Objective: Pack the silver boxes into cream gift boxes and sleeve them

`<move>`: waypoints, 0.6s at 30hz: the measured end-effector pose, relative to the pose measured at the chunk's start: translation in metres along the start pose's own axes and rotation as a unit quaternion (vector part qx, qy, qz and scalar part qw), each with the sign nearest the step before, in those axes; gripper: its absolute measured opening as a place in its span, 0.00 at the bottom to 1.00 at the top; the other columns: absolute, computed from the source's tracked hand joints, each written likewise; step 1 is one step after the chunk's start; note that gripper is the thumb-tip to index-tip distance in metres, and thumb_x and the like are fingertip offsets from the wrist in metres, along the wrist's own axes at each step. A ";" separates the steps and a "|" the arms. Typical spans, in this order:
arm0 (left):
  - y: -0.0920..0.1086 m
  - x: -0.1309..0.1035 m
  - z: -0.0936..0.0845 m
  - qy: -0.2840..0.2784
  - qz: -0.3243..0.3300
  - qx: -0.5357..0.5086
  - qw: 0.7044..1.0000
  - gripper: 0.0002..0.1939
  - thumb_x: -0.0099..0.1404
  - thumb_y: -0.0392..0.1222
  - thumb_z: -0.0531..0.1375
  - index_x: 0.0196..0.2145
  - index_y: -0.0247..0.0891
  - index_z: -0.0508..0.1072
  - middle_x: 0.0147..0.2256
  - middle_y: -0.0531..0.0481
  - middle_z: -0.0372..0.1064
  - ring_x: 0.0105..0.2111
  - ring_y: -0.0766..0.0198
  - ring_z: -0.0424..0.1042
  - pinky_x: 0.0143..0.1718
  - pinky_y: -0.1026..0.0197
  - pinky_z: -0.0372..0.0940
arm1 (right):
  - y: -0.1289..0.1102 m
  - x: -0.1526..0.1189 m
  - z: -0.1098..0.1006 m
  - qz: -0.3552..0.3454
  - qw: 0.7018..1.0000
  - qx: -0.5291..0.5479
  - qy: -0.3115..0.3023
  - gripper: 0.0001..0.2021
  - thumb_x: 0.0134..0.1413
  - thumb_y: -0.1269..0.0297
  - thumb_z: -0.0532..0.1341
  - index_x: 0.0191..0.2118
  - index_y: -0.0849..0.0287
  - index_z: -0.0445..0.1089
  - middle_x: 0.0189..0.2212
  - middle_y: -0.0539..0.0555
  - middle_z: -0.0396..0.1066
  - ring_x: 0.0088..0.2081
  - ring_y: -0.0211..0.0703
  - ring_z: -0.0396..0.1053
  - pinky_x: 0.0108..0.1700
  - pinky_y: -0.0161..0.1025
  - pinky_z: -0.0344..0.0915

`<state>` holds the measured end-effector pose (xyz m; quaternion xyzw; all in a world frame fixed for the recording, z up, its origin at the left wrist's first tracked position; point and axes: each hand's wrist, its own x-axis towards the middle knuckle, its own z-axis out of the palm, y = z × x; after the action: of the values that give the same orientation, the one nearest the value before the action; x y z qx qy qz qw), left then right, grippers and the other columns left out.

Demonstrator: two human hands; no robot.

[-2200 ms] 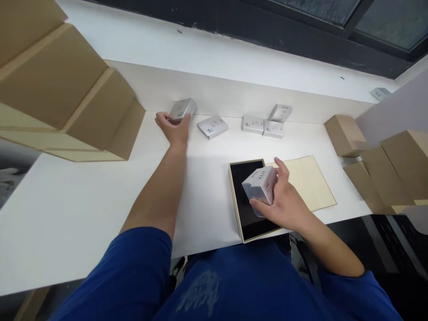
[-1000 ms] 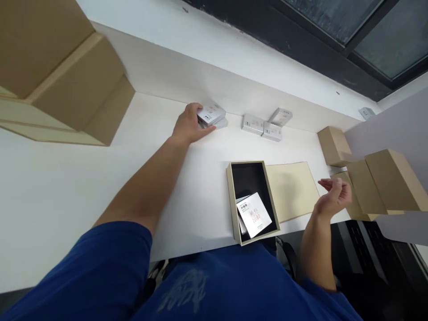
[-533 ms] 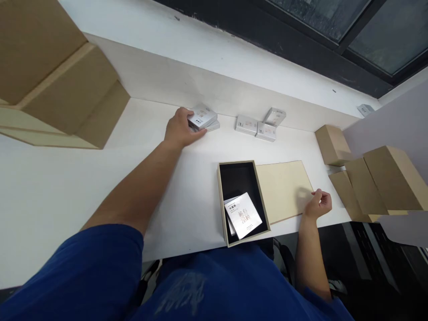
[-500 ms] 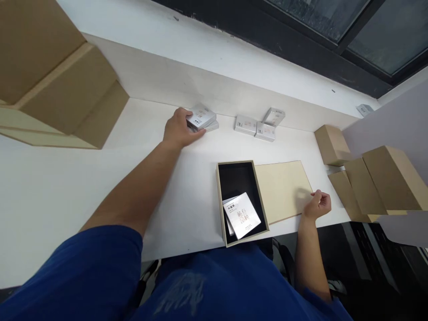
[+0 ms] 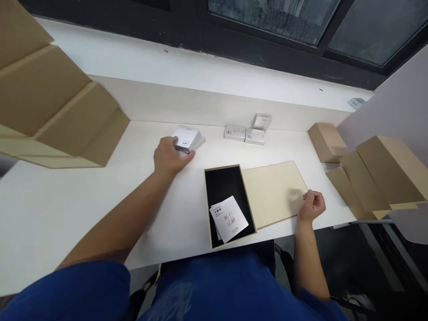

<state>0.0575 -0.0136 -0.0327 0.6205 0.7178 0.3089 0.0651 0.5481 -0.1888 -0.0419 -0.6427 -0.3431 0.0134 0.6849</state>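
My left hand (image 5: 169, 156) grips a small stack of silver-white boxes (image 5: 186, 137) near the back of the table, thumb at the near side and fingers at the far left. The upper box lies askew over a lower one. My right hand (image 5: 312, 206) is curled into a loose fist, with nothing seen in it, beside the right edge of a flat cream panel (image 5: 272, 191). Between the hands is an open box with a black inside (image 5: 222, 178). Two flat, square white printed pieces (image 5: 229, 219), overlapping, lie in its near half.
Several small silver boxes (image 5: 235, 132) stand against the back wall, one of them tilted up. Brown cartons (image 5: 389, 171) occupy the right end, and large folded brown boxes (image 5: 67, 89) rise at the left. Another small box (image 5: 357, 103) rests on the ledge.
The camera view has shifted, so everything on the table appears farther left. My left hand stays on the stack, whose upper box sits slightly farther left over the lower one. My right hand remains curled.
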 end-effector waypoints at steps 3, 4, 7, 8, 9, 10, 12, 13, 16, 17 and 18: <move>0.000 -0.015 -0.003 -0.042 0.053 0.011 0.998 0.46 0.59 0.62 0.68 0.68 0.37 0.64 0.66 0.32 0.67 0.65 0.35 0.71 0.67 0.38 0.69 | 0.000 -0.001 0.000 0.015 0.999 0.025 0.014 0.14 0.56 0.52 0.66 0.32 0.55 0.67 0.27 0.47 0.68 0.26 0.37 0.61 0.32 0.39 0.60; 0.000 -0.020 -0.005 -0.049 0.065 0.012 0.997 0.47 0.59 0.62 0.68 0.69 0.38 0.63 0.66 0.33 0.67 0.65 0.37 0.71 0.68 0.40 0.69 | -0.001 -0.001 0.000 0.020 0.999 0.033 0.019 0.13 0.56 0.51 0.66 0.33 0.55 0.66 0.29 0.47 0.68 0.25 0.36 0.60 0.31 0.38 0.59; 0.002 -0.032 -0.011 -0.077 0.101 0.015 0.992 0.45 0.62 0.64 0.66 0.69 0.39 0.63 0.66 0.34 0.68 0.63 0.40 0.73 0.66 0.43 0.70 | -0.004 0.000 0.001 0.031 0.998 0.056 0.027 0.14 0.55 0.52 0.65 0.38 0.55 0.65 0.34 0.47 0.68 0.25 0.34 0.59 0.31 0.38 0.57; 0.003 -0.035 -0.013 -0.089 0.112 0.016 0.990 0.43 0.63 0.65 0.65 0.68 0.39 0.64 0.64 0.35 0.70 0.60 0.41 0.75 0.64 0.43 0.71 | -0.005 0.000 0.001 0.034 0.997 0.061 0.028 0.14 0.55 0.52 0.65 0.39 0.55 0.65 0.36 0.48 0.68 0.26 0.34 0.59 0.31 0.38 0.58; 0.004 -0.038 -0.016 -0.101 0.122 0.017 0.987 0.41 0.64 0.65 0.64 0.66 0.40 0.66 0.62 0.36 0.72 0.57 0.42 0.77 0.62 0.44 0.72 | -0.005 -0.001 0.001 0.036 0.997 0.066 0.028 0.15 0.54 0.53 0.66 0.41 0.55 0.65 0.39 0.49 0.68 0.27 0.34 0.60 0.32 0.39 0.59; 0.005 -0.039 -0.018 -0.111 0.131 0.017 0.985 0.39 0.64 0.66 0.64 0.64 0.40 0.68 0.59 0.37 0.74 0.54 0.43 0.78 0.61 0.44 0.72 | -0.006 -0.001 0.001 0.038 0.997 0.069 0.028 0.16 0.53 0.54 0.67 0.43 0.55 0.65 0.42 0.50 0.69 0.29 0.34 0.61 0.34 0.39 0.60; 0.008 -0.038 -0.024 -0.119 0.144 0.017 0.982 0.37 0.62 0.66 0.64 0.60 0.41 0.70 0.54 0.38 0.76 0.52 0.42 0.78 0.61 0.42 0.72 | -0.007 -0.002 0.000 0.041 0.996 0.073 0.028 0.19 0.52 0.55 0.67 0.46 0.54 0.64 0.47 0.52 0.68 0.32 0.36 0.63 0.37 0.40 0.63; 0.009 -0.035 -0.026 -0.116 0.147 0.017 0.982 0.37 0.61 0.66 0.65 0.60 0.41 0.70 0.54 0.37 0.76 0.53 0.41 0.77 0.62 0.41 0.70 | -0.007 -0.002 0.000 0.043 0.996 0.074 0.029 0.20 0.51 0.56 0.67 0.47 0.54 0.64 0.48 0.53 0.68 0.34 0.36 0.64 0.38 0.40 0.64; 0.016 -0.010 -0.032 -0.100 0.156 0.013 0.983 0.48 0.56 0.67 0.69 0.66 0.39 0.64 0.65 0.32 0.68 0.68 0.35 0.66 0.73 0.37 0.59 | -0.006 -0.003 0.000 0.051 0.995 0.078 0.035 0.21 0.52 0.57 0.66 0.49 0.53 0.62 0.51 0.54 0.67 0.38 0.38 0.65 0.40 0.40 0.65; 0.019 0.003 -0.033 -0.101 0.159 0.011 0.982 0.54 0.54 0.68 0.71 0.69 0.38 0.60 0.70 0.31 0.61 0.72 0.34 0.60 0.76 0.37 0.55 | -0.006 -0.002 0.000 0.054 0.995 0.079 0.036 0.21 0.52 0.58 0.66 0.50 0.53 0.62 0.52 0.54 0.66 0.39 0.38 0.65 0.41 0.40 0.65; 0.023 0.017 -0.034 -0.102 0.160 0.007 0.982 0.61 0.51 0.70 0.73 0.72 0.37 0.56 0.74 0.30 0.54 0.75 0.32 0.54 0.77 0.36 0.51 | -0.005 -0.002 0.000 0.057 0.994 0.080 0.036 0.21 0.52 0.58 0.66 0.50 0.53 0.62 0.52 0.54 0.66 0.40 0.39 0.66 0.41 0.39 0.65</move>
<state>0.0568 -0.0088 0.0111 0.7561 0.6009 0.2458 0.0830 0.5443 -0.1906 -0.0380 -0.6045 -0.2788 0.0572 0.7440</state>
